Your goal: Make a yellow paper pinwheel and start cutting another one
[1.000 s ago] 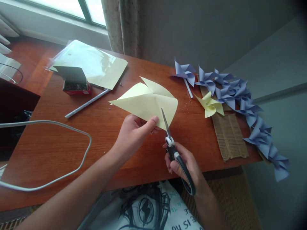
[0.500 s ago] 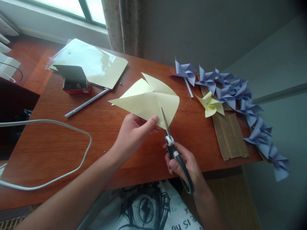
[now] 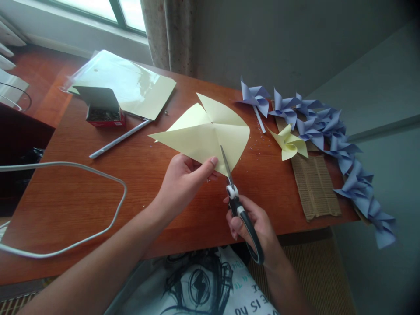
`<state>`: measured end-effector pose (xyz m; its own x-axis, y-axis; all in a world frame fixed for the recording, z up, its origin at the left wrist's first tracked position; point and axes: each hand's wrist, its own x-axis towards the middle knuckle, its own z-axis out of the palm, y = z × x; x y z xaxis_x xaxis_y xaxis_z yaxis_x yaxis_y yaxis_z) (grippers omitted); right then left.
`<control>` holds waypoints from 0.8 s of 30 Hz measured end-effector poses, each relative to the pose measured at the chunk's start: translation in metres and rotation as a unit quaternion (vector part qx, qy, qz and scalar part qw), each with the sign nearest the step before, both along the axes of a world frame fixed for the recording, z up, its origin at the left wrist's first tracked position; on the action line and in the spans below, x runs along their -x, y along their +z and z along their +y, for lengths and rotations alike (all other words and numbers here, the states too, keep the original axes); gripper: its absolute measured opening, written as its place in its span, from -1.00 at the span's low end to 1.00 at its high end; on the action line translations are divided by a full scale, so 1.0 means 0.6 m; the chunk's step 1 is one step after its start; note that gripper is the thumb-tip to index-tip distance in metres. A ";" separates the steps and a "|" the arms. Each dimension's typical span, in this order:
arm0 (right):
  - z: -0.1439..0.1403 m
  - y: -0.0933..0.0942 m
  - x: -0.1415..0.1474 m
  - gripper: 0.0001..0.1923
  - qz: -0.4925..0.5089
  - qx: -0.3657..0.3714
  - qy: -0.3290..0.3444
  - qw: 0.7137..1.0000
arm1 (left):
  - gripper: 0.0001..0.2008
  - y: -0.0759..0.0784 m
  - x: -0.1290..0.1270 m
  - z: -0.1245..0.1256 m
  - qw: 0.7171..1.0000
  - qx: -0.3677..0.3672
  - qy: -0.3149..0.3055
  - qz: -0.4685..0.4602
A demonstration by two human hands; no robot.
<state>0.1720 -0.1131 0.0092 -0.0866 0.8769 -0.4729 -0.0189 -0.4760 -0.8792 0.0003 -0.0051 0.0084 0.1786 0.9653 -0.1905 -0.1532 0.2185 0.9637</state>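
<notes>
A pale yellow paper sheet [image 3: 197, 135], slit in from its edges toward a small hole near the middle, is held above the table. My left hand [image 3: 188, 177] pinches its near edge, thumb on top and fingers underneath. Scissors [image 3: 234, 197] with black and white handles are gripped in my right hand [image 3: 254, 223]. Their visible blade lies over the near right part of the sheet, pointing at its middle; the other blade is hidden beneath the paper.
Several blue paper pinwheels [image 3: 315, 127] and a yellow pinwheel [image 3: 288, 143] lie right, near corrugated cardboard [image 3: 316, 188]. At left are a red open box [image 3: 104, 116], a rolled paper stick [image 3: 114, 142], yellow sheets in a plastic sleeve [image 3: 131, 83] and a white cable [image 3: 121, 197].
The far part of the yellow sheet has shifted slightly up and to the right. Both hands and the scissors stay nearly in place.
</notes>
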 end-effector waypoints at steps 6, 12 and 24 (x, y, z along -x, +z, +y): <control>-0.001 -0.003 -0.001 -0.44 0.000 -0.004 0.000 1.000 | -0.79 0.001 0.000 0.000 1.000 0.001 0.001 0.003; -0.002 -0.003 -0.001 -0.47 0.008 -0.002 -0.007 1.000 | -0.80 0.000 0.000 0.002 1.000 0.004 -0.002 -0.009; -0.003 -0.002 -0.004 -0.50 -0.015 -0.013 -0.003 1.000 | -0.79 -0.002 0.002 0.002 1.000 0.008 -0.002 -0.013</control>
<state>0.1741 -0.1147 0.0081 -0.0679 0.8893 -0.4523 0.0050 -0.4530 -0.8915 -0.0007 -0.0039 0.0072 0.1877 0.9616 -0.2003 -0.1769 0.2337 0.9561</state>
